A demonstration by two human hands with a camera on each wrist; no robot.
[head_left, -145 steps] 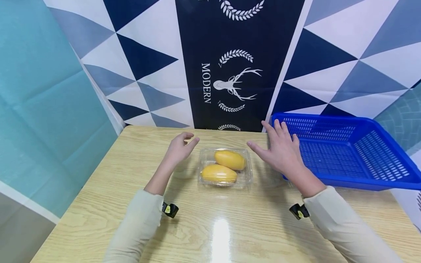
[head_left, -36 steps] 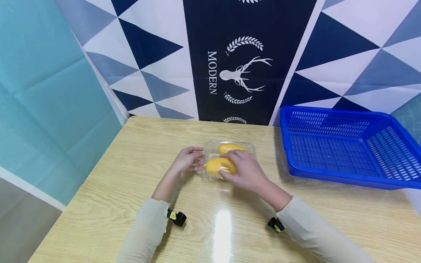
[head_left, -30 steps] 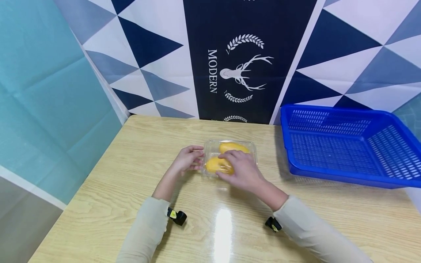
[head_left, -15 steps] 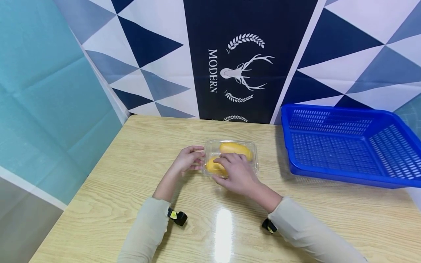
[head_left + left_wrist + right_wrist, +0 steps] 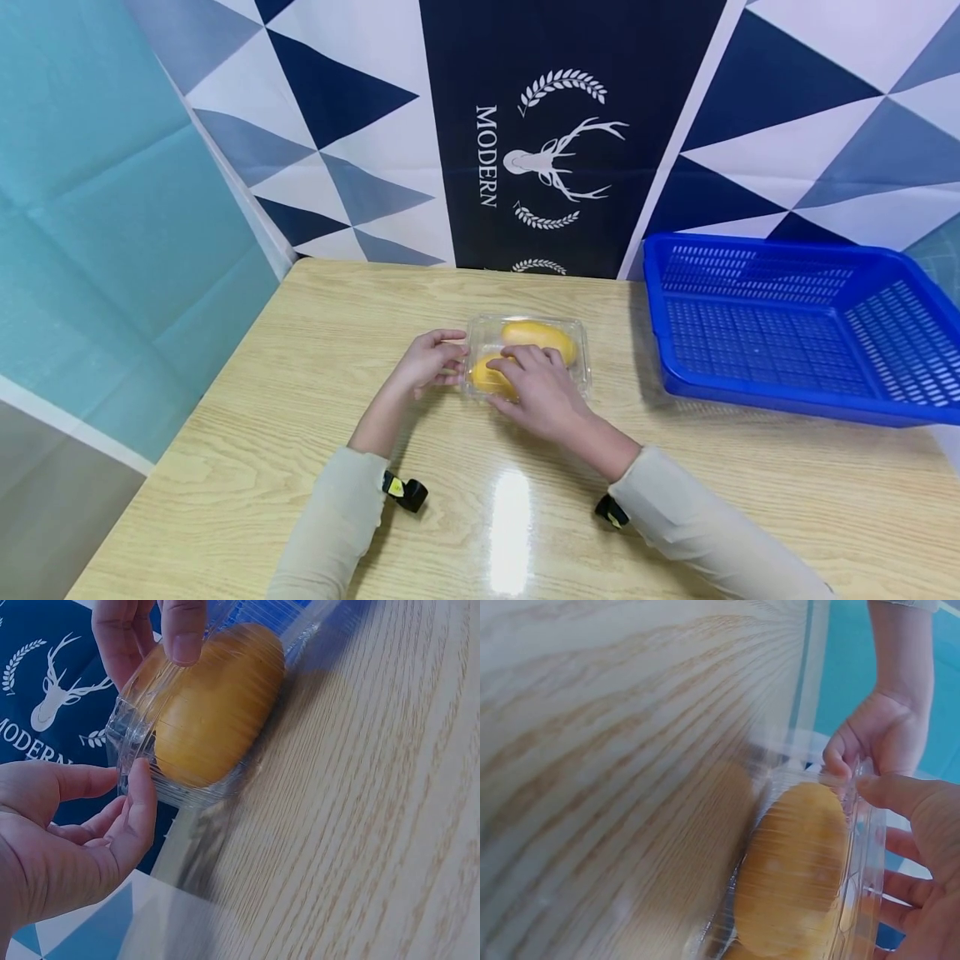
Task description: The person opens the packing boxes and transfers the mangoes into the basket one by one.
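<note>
Head view: a clear box (image 5: 487, 335) lies flat on the table (image 5: 322, 350), left of the blue basket (image 5: 738, 397) and apart from it.
Fruit: two yellow pieces under clear plastic; the far fruit (image 5: 540, 339) shows nearly whole, the near fruit (image 5: 491, 377) is partly covered by the right hand (image 5: 543, 396).
Step at the box: judging by the pose, getting hold of its edges; the left hand (image 5: 433, 360) steadies one end and the right works at the near edge. The box looks closed.
Next move: would seem to call for a firm left hold and a surer purchase for the right fingertips; thin plastic could flex or slip.
Left hand: thumb and fingertips pinch the box's left edge.
Right hand: bent fingers over the top, thumb at the near edge; cannot tell whether it grips or only rests.
Arms: from the near side, the left forearm (image 5: 375, 421) slants far and right, the right forearm (image 5: 603, 446) far and left.
</note>
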